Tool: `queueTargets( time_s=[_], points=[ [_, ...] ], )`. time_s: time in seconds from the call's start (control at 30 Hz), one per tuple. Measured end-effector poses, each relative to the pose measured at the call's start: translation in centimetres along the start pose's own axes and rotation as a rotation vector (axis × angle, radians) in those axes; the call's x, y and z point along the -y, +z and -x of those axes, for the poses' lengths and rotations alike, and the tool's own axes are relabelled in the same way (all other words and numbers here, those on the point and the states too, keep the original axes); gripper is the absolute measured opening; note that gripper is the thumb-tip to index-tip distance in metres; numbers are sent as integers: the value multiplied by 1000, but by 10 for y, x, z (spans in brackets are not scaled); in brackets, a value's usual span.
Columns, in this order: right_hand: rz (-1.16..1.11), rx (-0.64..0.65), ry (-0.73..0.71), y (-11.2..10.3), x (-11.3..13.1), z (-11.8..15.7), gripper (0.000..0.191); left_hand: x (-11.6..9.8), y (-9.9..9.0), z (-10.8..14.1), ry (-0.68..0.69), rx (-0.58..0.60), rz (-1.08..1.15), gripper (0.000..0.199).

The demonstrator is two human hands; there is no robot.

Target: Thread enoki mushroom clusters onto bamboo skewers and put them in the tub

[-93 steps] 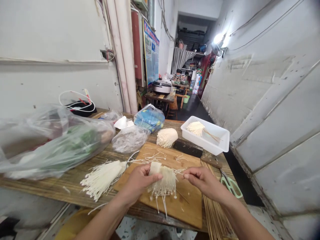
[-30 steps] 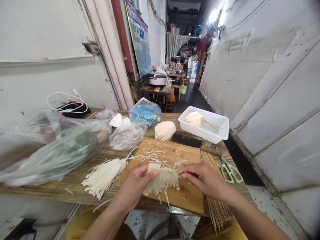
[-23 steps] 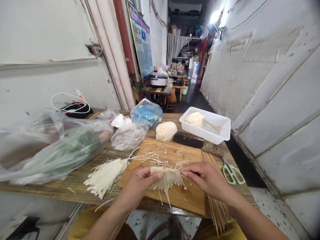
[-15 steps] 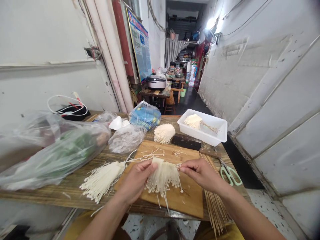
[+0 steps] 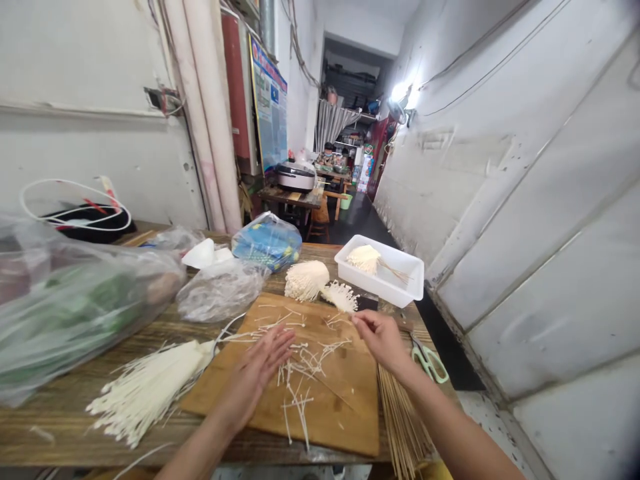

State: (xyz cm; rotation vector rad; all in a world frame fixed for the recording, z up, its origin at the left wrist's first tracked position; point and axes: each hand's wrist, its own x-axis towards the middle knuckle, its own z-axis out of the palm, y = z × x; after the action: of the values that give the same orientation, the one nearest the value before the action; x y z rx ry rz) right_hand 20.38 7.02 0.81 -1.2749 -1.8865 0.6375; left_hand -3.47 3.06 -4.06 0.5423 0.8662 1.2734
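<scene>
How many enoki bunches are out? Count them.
4 enoki bunches: one on the table left of the cutting board, one beyond the board, a small one at its far edge, one in the white tub.

Bright wall lamp point(image 5: 400, 92) glaring upper right, soft even light, faint shadows, fisheye bowing toward edges

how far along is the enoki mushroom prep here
Done-looking: a pale enoki clump with thin wooden skewers lies in the white plastic tray. In hand: the right hand pinches near a small enoki tuft at the far edge of the wooden cutting board; the open left hand spreads over loose pale strands. Left: a long enoki bunch, a rounded enoki clump and a bundle of bamboo skewers.
</scene>
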Motion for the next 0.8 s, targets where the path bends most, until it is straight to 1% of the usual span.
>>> queueTargets(
  time_s=[0.07,0.17,0.27,0.37,0.53,0.63,0.7,0.73,0.77,0.8],
  points=[
    [30,26,-51,16,6,9,27,2,11,1,-49,62,209,52],
    [59,106,-124,44,11,26,23,-2,23,3,-70,101,464,60],
    [82,173,-180,64,15,41,24,-9,25,9,-21,167,583,66],
    [88,185,-206,72,18,48,26,-15,22,16,1,180,615,65],
    [73,166,-239,71,21,50,24,-21,26,22,-25,133,630,60],
    [79,109,-260,65,18,53,22,-26,33,26,1,105,568,62],
    [95,36,-275,56,16,53,23,-26,32,30,-19,43,450,65],
    [104,-8,-281,50,15,52,23,-23,28,31,-51,-10,361,66],
    [114,-54,-286,43,14,48,23,-18,21,32,-116,-72,252,66],
    [123,-102,-291,35,13,44,23,-11,12,32,-154,-105,134,68]
  ],
)
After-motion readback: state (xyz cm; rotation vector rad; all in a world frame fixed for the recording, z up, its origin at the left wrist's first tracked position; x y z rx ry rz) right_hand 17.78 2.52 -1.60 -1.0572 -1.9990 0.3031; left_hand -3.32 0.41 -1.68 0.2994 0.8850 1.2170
